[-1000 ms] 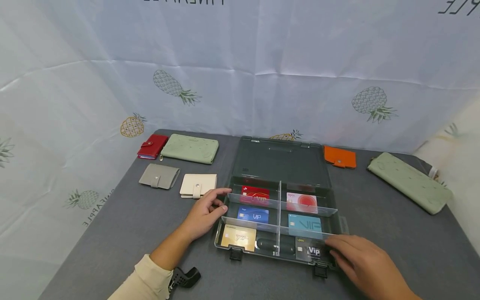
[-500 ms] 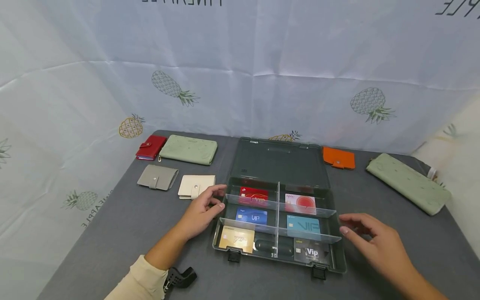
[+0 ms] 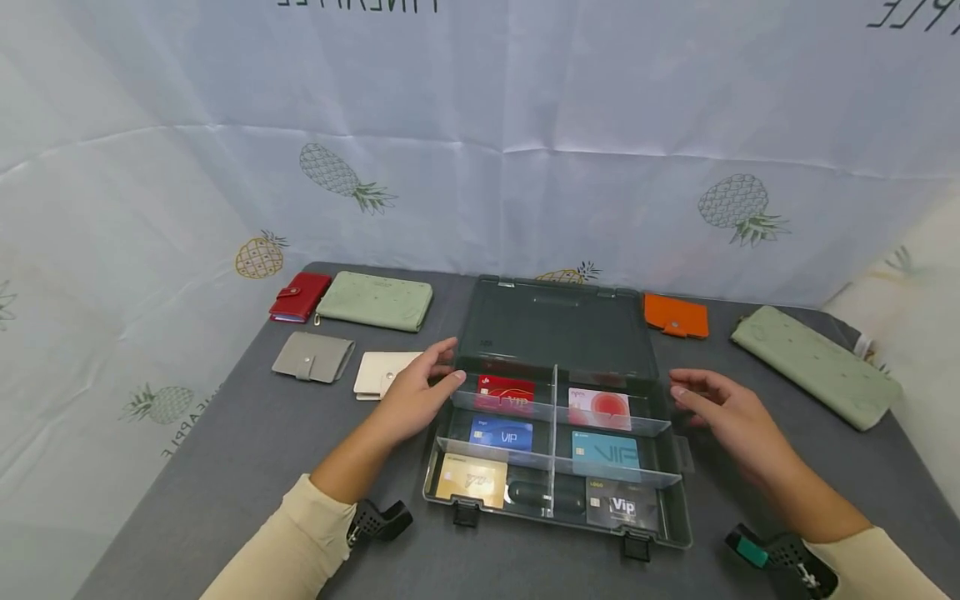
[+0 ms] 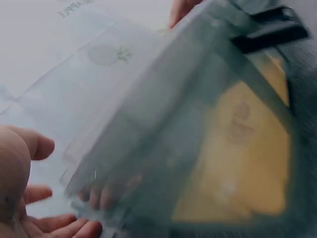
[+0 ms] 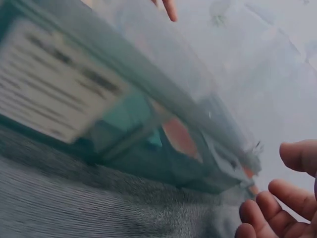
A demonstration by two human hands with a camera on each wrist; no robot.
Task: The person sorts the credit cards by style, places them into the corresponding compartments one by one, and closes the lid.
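Note:
A dark translucent divider case (image 3: 682, 508) lies with its lid (image 3: 555, 325) folded back. Its compartments hold red (image 3: 504, 392), pink-and-white (image 3: 598, 408), blue (image 3: 501, 435), teal (image 3: 604, 452), gold (image 3: 472, 480) and black (image 3: 622, 504) cards. By the case's left side, near the hinge, is my left hand (image 3: 416, 392), thumb and fingers spread. My right hand (image 3: 723, 412) is off the right side at similar depth, fingers loosely bent around nothing. In the wrist views, the left hand (image 4: 29, 198) and right hand (image 5: 282, 213) hold nothing; both views are blurred.
Left of the case lie red (image 3: 300, 296), grey (image 3: 313, 357) and cream (image 3: 375, 373) wallets and a green long wallet (image 3: 375, 300). An orange wallet (image 3: 676, 317) and another green long wallet (image 3: 816, 365) lie to the right. A pineapple-print curtain (image 3: 510, 133) stands behind.
My right hand has left the case's front right corner and moved back along its right side. The left hand has shifted slightly toward the hinge. The cards stay in their places.

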